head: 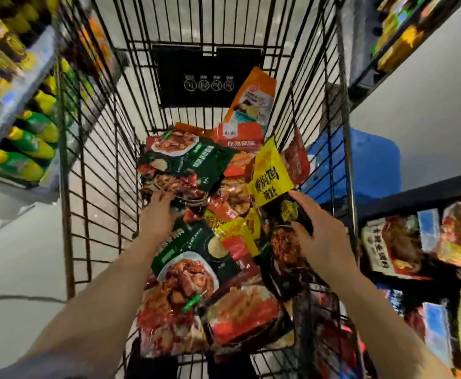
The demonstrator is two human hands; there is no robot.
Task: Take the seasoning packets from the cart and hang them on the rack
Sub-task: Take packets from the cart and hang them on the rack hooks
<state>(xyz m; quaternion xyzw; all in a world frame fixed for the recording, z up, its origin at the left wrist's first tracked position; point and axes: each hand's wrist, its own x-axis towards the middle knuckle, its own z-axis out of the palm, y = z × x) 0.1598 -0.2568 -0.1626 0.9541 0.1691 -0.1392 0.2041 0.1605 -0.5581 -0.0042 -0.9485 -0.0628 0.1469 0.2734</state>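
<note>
**Both hands down in the cart**

Left hand (160, 212) grips a green seasoning packet (181, 162); right hand (320, 236) pinches a yellow-and-black packet (274, 176). More packets (193, 291) fill the wire cart (98, 149). Beyond, a black placard (207, 75).

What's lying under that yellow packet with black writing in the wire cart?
Under the yellow packet with black writing lie overlapping red and orange seasoning packets; a black packet covers its lower edge. Anything deeper is covered.

Yellow packet (269, 173) just above the right hand's (319, 236) fingertips reads 黄焖鸡, 酱料 beneath; orange packet (251, 105) farther beyond bears print too blurred to read
</note>
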